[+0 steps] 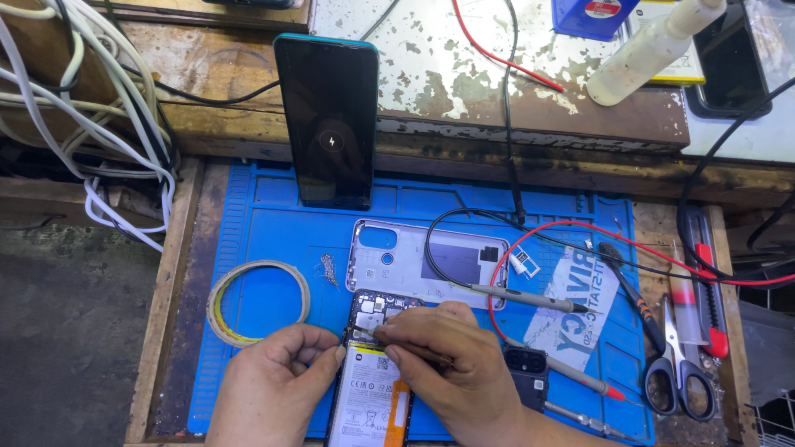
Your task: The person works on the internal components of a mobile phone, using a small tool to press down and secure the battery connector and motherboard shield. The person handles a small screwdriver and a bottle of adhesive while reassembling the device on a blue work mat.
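Note:
An opened phone [370,389], back off, lies on the blue work mat [265,232] showing its white battery and dark circuit board. My left hand [273,381] pinches the phone's left edge with thumb and fingers. My right hand [451,360] grips a thin tool [397,343], its tip resting on the board near the battery's top. The phone's silver back frame [414,261] lies just beyond.
Another phone [329,116] stands propped at the mat's back, screen showing a charging symbol. A tape roll [257,302] lies left. Red and black probe leads [530,298], scissors [675,372], a cutter [710,290], a small dark part [526,364] and a white bottle [650,50] are right.

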